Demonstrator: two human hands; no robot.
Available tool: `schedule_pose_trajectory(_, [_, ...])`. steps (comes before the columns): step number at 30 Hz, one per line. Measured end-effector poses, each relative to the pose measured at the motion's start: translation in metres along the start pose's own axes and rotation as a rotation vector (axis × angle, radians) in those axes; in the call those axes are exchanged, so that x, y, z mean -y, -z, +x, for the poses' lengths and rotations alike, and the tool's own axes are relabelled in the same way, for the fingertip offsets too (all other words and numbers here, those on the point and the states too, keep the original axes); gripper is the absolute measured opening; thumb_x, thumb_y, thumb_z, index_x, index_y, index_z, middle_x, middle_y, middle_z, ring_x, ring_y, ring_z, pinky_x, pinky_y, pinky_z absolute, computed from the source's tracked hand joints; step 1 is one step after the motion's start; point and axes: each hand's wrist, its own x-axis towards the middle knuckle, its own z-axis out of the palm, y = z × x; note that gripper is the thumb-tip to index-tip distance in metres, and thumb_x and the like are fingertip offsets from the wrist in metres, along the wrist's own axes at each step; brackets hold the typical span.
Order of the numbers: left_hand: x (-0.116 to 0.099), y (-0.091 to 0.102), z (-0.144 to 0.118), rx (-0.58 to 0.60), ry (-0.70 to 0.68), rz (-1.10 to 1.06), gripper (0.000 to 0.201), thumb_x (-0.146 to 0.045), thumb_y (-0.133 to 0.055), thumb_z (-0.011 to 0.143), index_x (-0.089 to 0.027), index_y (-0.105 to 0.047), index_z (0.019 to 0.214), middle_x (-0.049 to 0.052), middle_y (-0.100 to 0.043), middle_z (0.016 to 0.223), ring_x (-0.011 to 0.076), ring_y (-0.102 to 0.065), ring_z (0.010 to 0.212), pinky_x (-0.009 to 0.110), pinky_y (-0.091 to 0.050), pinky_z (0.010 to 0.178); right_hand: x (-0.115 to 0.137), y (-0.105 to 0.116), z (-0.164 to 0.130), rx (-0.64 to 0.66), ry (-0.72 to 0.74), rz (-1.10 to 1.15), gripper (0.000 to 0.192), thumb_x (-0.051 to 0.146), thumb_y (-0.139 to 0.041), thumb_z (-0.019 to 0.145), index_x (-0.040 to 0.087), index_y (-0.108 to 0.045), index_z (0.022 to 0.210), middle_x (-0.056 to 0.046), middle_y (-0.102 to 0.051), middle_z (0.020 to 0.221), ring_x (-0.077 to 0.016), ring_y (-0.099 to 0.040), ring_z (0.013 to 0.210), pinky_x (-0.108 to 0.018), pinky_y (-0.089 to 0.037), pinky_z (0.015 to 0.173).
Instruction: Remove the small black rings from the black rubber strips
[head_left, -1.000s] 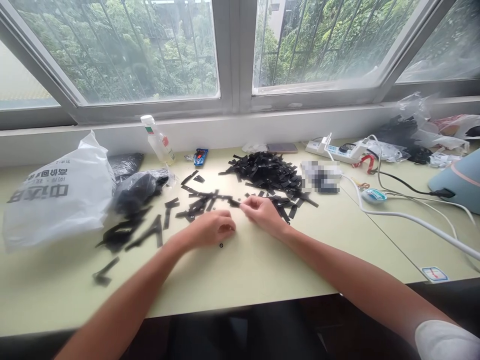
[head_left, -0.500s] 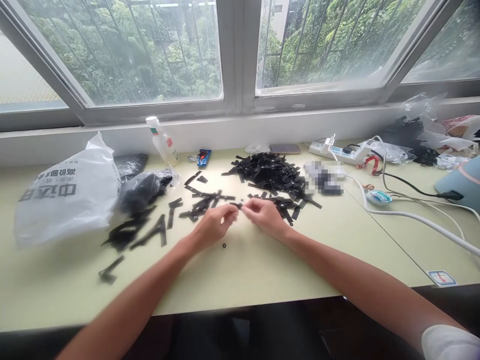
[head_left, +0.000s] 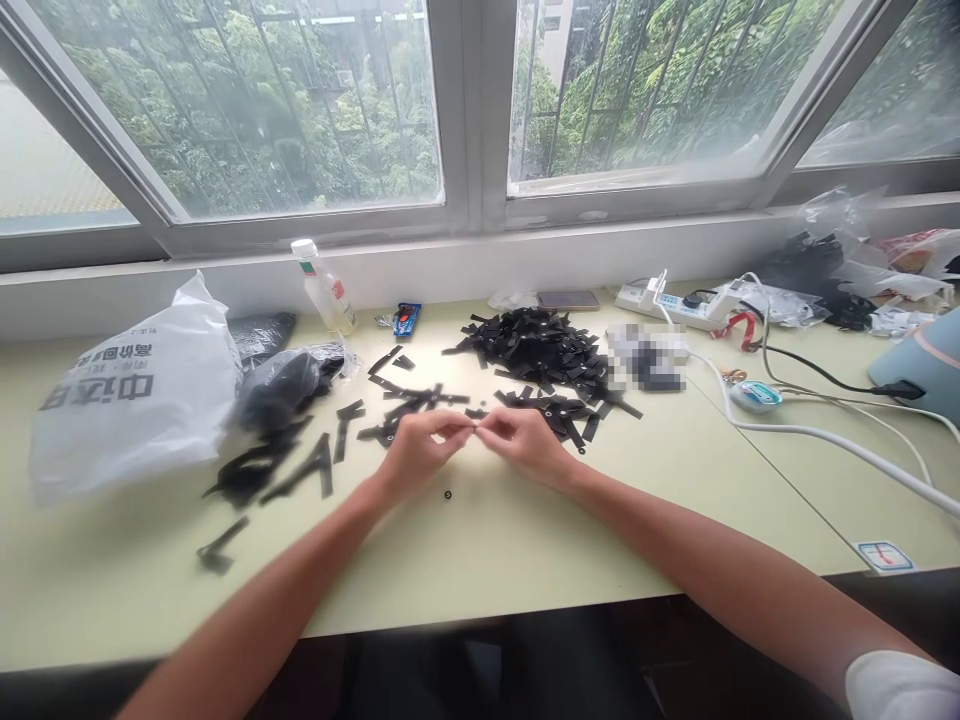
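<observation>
My left hand [head_left: 417, 447] and my right hand [head_left: 523, 440] meet fingertip to fingertip over the pale green table [head_left: 487, 540]. Together they pinch a small black strip [head_left: 475, 427] that is mostly hidden by the fingers. A tiny black ring [head_left: 448, 494] lies on the table just below my left hand. Behind my right hand rises a heap of black strips [head_left: 541, 350]. More loose black strips [head_left: 390, 395] are scattered behind my left hand and to its left.
A white plastic bag [head_left: 131, 395] and a dark bag [head_left: 281, 380] sit at the left. A small bottle [head_left: 322, 285] stands by the window sill. At the right are a power strip [head_left: 679, 300], white cables [head_left: 817, 435] and a light blue object [head_left: 926, 355].
My left hand has risen from the table near the small ring and joined my right hand at the strip. The camera has shifted slightly.
</observation>
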Motion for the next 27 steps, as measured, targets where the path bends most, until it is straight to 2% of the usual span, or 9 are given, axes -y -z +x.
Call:
schedule_pose_trajectory(2, [-0.0003,0.0009,0.0009,0.010,-0.069,0.069,0.022,-0.031,-0.060,0.094,-0.020,-0.073,0.107,0.009,-0.071,0.101,0.0186,-0.068,0.085,0.032,-0.060,0.074,-0.0004,0.0002,0.0005,-0.002,0.022,-0.026,0.023,0.035,-0.059,0.091,0.018,-0.073,0.086,-0.004,-0.070,0.078,-0.0163,-0.058,0.068,-0.029,-0.043,0.061])
schedule_pose_trajectory(5, [-0.0018,0.0024,0.0014,0.040,-0.205,0.246,0.026,-0.026,-0.053,0.098,-0.023,-0.067,0.119,0.011,-0.065,0.113,0.0213,-0.064,0.099,0.037,-0.058,0.081,-0.0002,0.0004,0.0012,0.001,0.071,-0.074,0.024,0.036,-0.057,0.093,0.019,-0.074,0.087,-0.004,-0.069,0.077,-0.0158,-0.056,0.066,-0.029,-0.043,0.061])
schedule_pose_trajectory(7, [-0.0032,0.0029,0.0008,0.077,-0.276,0.358,0.025,-0.023,-0.049,0.099,-0.022,-0.065,0.118,0.012,-0.062,0.118,0.0246,-0.059,0.109,0.041,-0.055,0.088,0.0003,0.0004,0.0015,0.008,0.112,-0.104,0.024,0.035,-0.057,0.093,0.019,-0.075,0.089,-0.003,-0.068,0.076,-0.0153,-0.055,0.065,-0.029,-0.042,0.062])
schedule_pose_trajectory(10, [-0.0051,0.0022,-0.0006,0.131,-0.307,0.432,0.023,-0.020,-0.044,0.100,-0.019,-0.062,0.113,0.012,-0.064,0.109,0.0248,-0.058,0.104,0.042,-0.052,0.088,0.0010,0.0004,0.0013,0.015,0.157,-0.155,0.022,0.034,-0.057,0.093,0.020,-0.074,0.089,-0.003,-0.066,0.073,-0.0149,-0.052,0.063,-0.029,-0.041,0.061])
schedule_pose_trajectory(13, [-0.0055,0.0007,-0.0019,0.158,-0.269,0.431,0.020,-0.021,-0.041,0.101,-0.018,-0.059,0.107,0.010,-0.063,0.100,0.0229,-0.057,0.095,0.038,-0.049,0.083,0.0018,0.0008,0.0010,0.021,0.169,-0.177,0.020,0.030,-0.057,0.092,0.020,-0.073,0.087,-0.002,-0.063,0.070,-0.0144,-0.050,0.062,-0.028,-0.040,0.061])
schedule_pose_trajectory(19, [-0.0026,-0.0034,-0.0057,0.187,-0.109,0.285,0.014,-0.019,-0.042,0.098,-0.019,-0.054,0.089,0.004,-0.058,0.083,0.0169,-0.051,0.075,0.030,-0.042,0.067,0.0062,0.0021,-0.0004,0.050,0.177,-0.169,0.014,0.022,-0.057,0.087,0.019,-0.070,0.082,-0.001,-0.062,0.070,-0.0136,-0.051,0.062,-0.027,-0.039,0.059])
schedule_pose_trajectory(22, [-0.0031,-0.0044,-0.0056,0.195,-0.083,0.220,0.014,-0.020,-0.046,0.096,-0.019,-0.055,0.086,0.003,-0.059,0.081,0.0161,-0.051,0.073,0.029,-0.041,0.065,0.0077,0.0022,-0.0014,0.065,0.164,-0.177,0.013,0.021,-0.058,0.086,0.020,-0.069,0.079,-0.001,-0.062,0.069,-0.0137,-0.051,0.062,-0.027,-0.040,0.060])
schedule_pose_trajectory(25, [-0.0021,-0.0018,-0.0015,0.147,-0.036,0.165,0.014,-0.028,-0.052,0.097,-0.019,-0.061,0.091,0.003,-0.063,0.085,0.0160,-0.055,0.075,0.029,-0.044,0.067,0.0065,0.0031,-0.0009,0.020,0.102,-0.132,0.013,0.024,-0.059,0.087,0.019,-0.070,0.080,-0.002,-0.065,0.071,-0.0146,-0.054,0.063,-0.028,-0.041,0.061])
schedule_pose_trajectory(27, [0.0021,0.0022,0.0023,0.055,0.002,0.201,0.019,-0.034,-0.054,0.097,-0.019,-0.064,0.098,0.004,-0.065,0.089,0.0166,-0.058,0.078,0.029,-0.046,0.069,0.0048,0.0048,0.0005,-0.044,0.037,-0.085,0.015,0.027,-0.059,0.088,0.019,-0.070,0.083,-0.003,-0.067,0.074,-0.0154,-0.056,0.065,-0.028,-0.042,0.061])
